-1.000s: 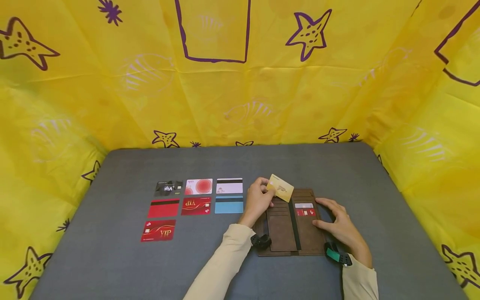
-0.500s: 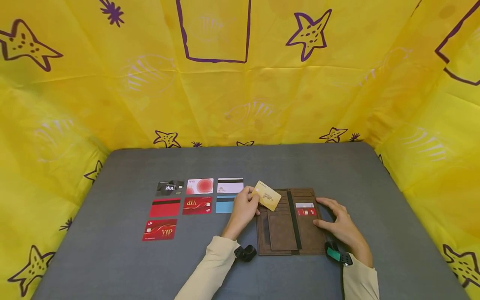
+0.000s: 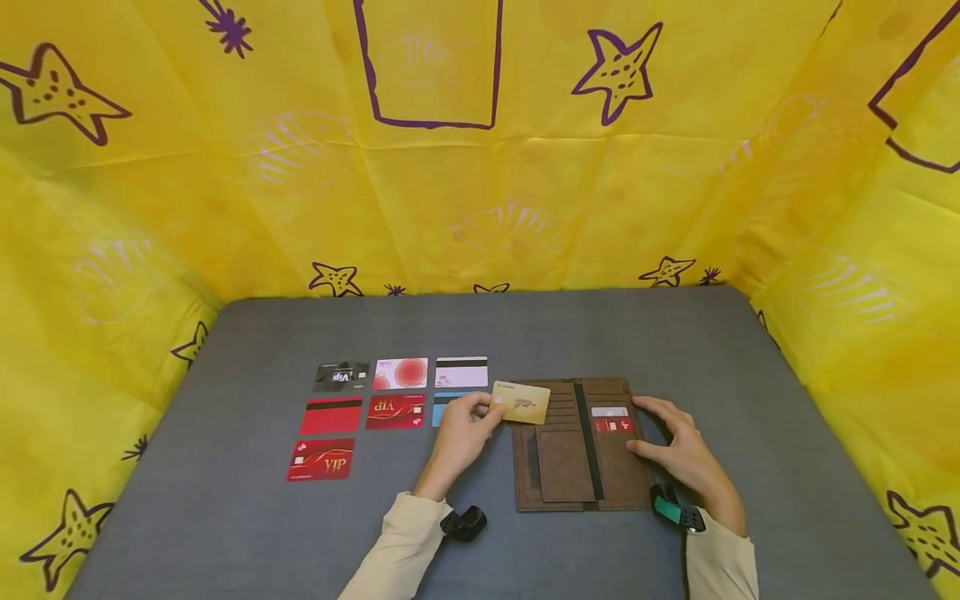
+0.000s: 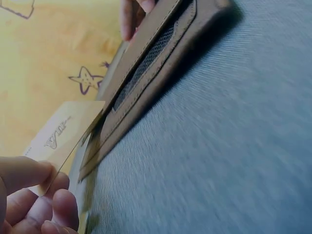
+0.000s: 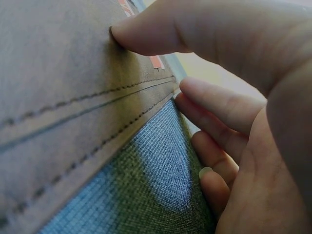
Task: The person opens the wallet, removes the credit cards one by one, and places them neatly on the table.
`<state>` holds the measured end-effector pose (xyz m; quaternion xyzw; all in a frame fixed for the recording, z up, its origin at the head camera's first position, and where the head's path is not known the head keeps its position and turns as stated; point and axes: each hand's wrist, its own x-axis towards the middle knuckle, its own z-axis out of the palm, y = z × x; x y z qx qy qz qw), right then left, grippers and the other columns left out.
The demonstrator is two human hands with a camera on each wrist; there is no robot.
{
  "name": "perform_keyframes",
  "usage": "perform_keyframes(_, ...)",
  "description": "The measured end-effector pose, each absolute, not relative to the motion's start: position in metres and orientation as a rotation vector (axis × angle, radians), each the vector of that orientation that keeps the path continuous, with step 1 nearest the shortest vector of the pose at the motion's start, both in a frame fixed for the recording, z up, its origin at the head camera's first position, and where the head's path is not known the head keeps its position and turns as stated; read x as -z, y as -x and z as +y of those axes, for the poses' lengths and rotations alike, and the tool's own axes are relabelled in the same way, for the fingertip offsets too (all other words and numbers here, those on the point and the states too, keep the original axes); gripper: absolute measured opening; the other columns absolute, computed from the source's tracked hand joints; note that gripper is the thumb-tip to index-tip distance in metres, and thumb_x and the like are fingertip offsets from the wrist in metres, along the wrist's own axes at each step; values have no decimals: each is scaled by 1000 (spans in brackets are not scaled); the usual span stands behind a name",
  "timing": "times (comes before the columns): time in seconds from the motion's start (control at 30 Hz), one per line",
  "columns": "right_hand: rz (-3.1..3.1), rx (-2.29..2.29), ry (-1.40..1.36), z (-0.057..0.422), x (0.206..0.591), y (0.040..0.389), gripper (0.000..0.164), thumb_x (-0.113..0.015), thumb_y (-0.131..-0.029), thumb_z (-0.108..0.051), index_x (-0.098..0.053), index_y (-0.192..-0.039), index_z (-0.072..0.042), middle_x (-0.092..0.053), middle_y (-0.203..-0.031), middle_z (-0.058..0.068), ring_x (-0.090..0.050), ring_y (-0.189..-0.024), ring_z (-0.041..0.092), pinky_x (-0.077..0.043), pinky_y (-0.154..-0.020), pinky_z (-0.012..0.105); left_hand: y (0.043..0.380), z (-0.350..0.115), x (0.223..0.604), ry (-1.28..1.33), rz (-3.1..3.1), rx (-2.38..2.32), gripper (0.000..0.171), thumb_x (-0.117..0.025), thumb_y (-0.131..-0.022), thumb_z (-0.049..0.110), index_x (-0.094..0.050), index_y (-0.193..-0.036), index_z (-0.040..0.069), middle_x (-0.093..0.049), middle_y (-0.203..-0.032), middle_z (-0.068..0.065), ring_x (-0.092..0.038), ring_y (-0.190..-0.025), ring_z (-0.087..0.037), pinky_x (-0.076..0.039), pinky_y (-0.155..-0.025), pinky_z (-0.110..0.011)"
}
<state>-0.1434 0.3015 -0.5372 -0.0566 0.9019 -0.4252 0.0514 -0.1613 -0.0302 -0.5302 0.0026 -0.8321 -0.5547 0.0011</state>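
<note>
My left hand (image 3: pixel 463 433) pinches a gold card (image 3: pixel 522 403) by its left end, between thumb and fingers. The card hovers over the upper left corner of an unfolded brown wallet (image 3: pixel 566 467); in the left wrist view the same gold card (image 4: pixel 63 129) tilts up beside the wallet's edge. On the wallet's right side my right hand (image 3: pixel 678 446) rests with its thumb on the leather and its fingers along the outer edge. A red card (image 3: pixel 612 425) and a pale card (image 3: pixel 609 412) stick out of slots in the wallet's right half.
Left of the wallet several cards lie in rows on the grey table (image 3: pixel 420 533): a black card (image 3: pixel 341 376), a white card with red circles (image 3: pixel 401 373), a striped pale card (image 3: pixel 461 372) and red ones. A blue card (image 3: pixel 442 408) is partly covered by my left hand.
My left hand has drawn the gold card left and down, from above the wallet's middle to its upper left corner, and the card has turned nearly level. The right hand stays put.
</note>
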Motion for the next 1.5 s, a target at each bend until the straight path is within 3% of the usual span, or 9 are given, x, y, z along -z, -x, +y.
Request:
perform_keyframes(0.2, 2750, 1292, 167, 302, 538, 144, 68, -79, -82, -22, -50, -141, -5, -43, -147, 22, -27, -133, 47, -24, -98, 71, 152, -42, 533, 13, -2613, 1785, 20, -75, -86, 9, -69, -101, -3, -66, -72, -11, -52, -49, -7, -44, -47, -21)
perform_keyframes(0.47, 2750, 1301, 177, 300, 538, 143, 67, -79, -82, -21, -50, -141, -4, -43, -147, 23, -27, -132, 48, -24, -98, 70, 137, -58, 529, -34, -2638, 1778, 29, -76, -85, 8, -65, -111, -1, -68, -70, -12, -50, -46, -9, -40, -46, -21)
perform_keyframes(1.07, 2745, 1297, 174, 300, 537, 143, 68, -78, -82, -22, -50, -141, -4, -42, -148, 23, -26, -132, 48, -23, -98, 71, 102, -101, 533, -209, -2679, 1718, 38, -76, -86, 10, -60, -119, 1, -61, -72, -6, -50, -49, -10, -45, -49, -23)
perform_keyframes(1.3, 2746, 1298, 173, 300, 538, 143, 67, -78, -83, -22, -50, -141, -5, -43, -148, 22, -26, -133, 48, -23, -98, 71, 97, -124, 531, -346, -2677, 1752, 40, -75, -86, 8, -60, -123, 5, -59, -74, -7, -51, -48, -13, -43, -40, -24)
perform_keyframes(1.5, 2748, 1294, 166, 300, 538, 143, 68, -79, -82, -22, -50, -141, -5, -43, -148, 22, -26, -134, 48, -23, -98, 72, 90, -146, 527, -470, -2709, 1699, 46, -75, -87, 9, -57, -129, 4, -58, -77, -9, -52, -50, -15, -45, -42, -26)
